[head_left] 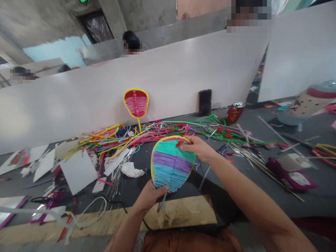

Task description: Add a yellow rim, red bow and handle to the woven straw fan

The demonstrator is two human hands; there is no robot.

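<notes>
Held up over the table is a fan (173, 162) made of pipe cleaners, with green, purple and blue bands and a yellow rim. My left hand (152, 196) grips its lower left edge, thumb lying on the front near the short blue handle. At the upper right, my right hand (198, 147) pinches the rim beside a small red piece (180, 143) on the green band. The fingers behind the fan are hidden. Beyond it, a second fan (135, 104), pink and red with a yellow rim, leans upright against the white partition.
Loose pipe cleaners (126, 140) lie piled along the white partition (168, 75). A phone (205, 102) and a red can (235, 112) stand behind. White cards (78, 171) and crumpled tissue (132, 170) are at left; a purple packet (291, 176) lies right. Other people sit beyond the partition.
</notes>
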